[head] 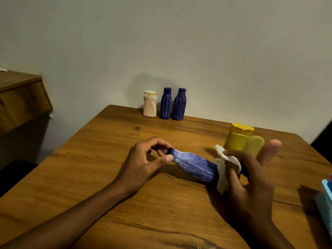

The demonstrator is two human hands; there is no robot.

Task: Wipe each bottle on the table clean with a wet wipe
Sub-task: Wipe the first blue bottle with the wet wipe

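Blue bottle lay sideways above the bench; your left hand pinched its cap, your right hand pressed the wipe to its base. Hard rubbing could twist it loose.

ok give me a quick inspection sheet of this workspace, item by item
surface: wooden table, grain and knots showing
job's things: blue bottle on its side between the hands; wet wipe at its base end; cream bottle and two blue bottles upright by the wall; yellow bottle, pale yellow bottle and pink bottle behind the right hand
clutter: blue basket at right edge
grippers: left hand pinches the cap; right hand holds the wipe
cables: nothing seen
surroundings: plain wall; wooden cabinet at left
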